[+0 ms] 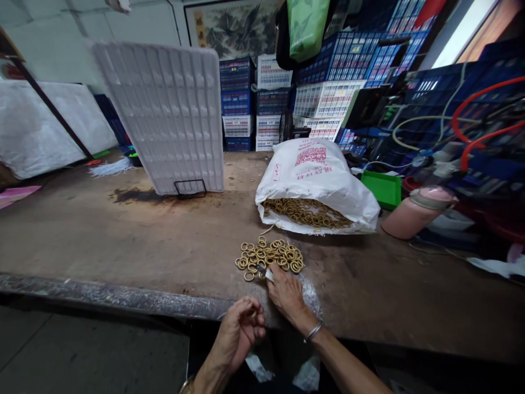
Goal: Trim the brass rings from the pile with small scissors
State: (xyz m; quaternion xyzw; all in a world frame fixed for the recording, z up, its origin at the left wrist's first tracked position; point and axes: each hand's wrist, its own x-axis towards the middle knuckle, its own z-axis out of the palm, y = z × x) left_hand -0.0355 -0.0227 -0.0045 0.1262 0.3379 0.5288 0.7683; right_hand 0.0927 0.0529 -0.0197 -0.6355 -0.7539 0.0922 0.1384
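Observation:
A loose heap of brass-coloured rings point(273, 254) lies on the wooden table near its front edge. My right hand point(286, 293) grips a small tool with a white handle point(269, 275); its dark tip reaches in among the rings, and I cannot tell its exact kind. My left hand point(241, 331) is held just off the table's front edge, palm turned inward and fingers curled together. Whatever may be between those fingertips is too small to make out. Behind the heap, a white woven sack point(315, 175) lies on its side, its mouth showing many more such rings.
A white ribbed plastic tray point(176, 115) stands upright on a black wire stand point(191, 187). To the right are a green bin point(381, 189), a pink bottle point(418, 212) and orange hoses point(467, 123). Stacked blue and white crates point(328, 101) line the back.

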